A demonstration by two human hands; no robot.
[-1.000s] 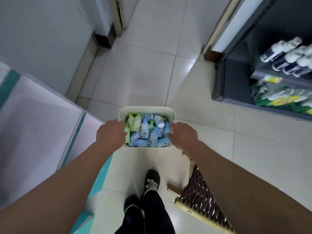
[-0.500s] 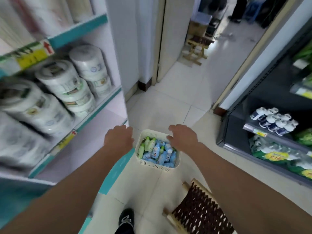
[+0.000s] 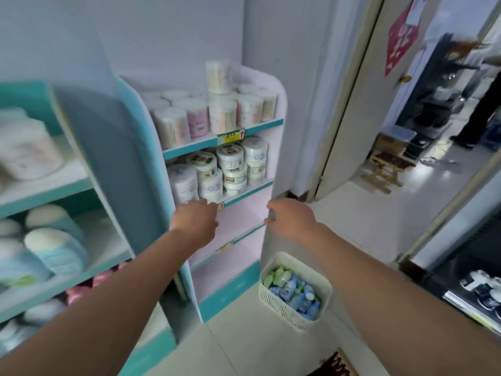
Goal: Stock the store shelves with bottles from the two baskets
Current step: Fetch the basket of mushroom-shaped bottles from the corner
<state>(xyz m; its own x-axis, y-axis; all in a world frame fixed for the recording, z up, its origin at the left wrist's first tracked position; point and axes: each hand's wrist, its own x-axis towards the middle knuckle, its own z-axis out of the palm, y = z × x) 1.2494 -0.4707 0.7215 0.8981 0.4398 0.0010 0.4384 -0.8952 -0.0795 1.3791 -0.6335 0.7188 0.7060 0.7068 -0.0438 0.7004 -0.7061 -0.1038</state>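
A white plastic basket (image 3: pixel 324 280) stands on the floor tiles beside the shelf unit's base, filled with several small blue and green bottles (image 3: pixel 294 290). My left hand (image 3: pixel 196 219) and my right hand (image 3: pixel 291 219) hover in the air in front of the white-and-teal shelf unit (image 3: pixel 244 183), well above the basket. Both hands hold nothing, and their fingers hang loosely curled. The unit's two lower pink shelves (image 3: pixel 238 221) hold no goods.
The upper shelves carry tubs of cotton swabs (image 3: pixel 217 112) and round white containers (image 3: pixel 230 166). A second shelf unit (image 3: pixel 54 185) with blue bottles stands at the left. A wooden stool (image 3: pixel 387 169) sits beyond the open door, and a dark rack (image 3: pixel 477 289) stands at the right.
Both hands have let go of the basket, which now stands on the floor. The hands have risen and my view has lifted from the floor to the shelf unit.
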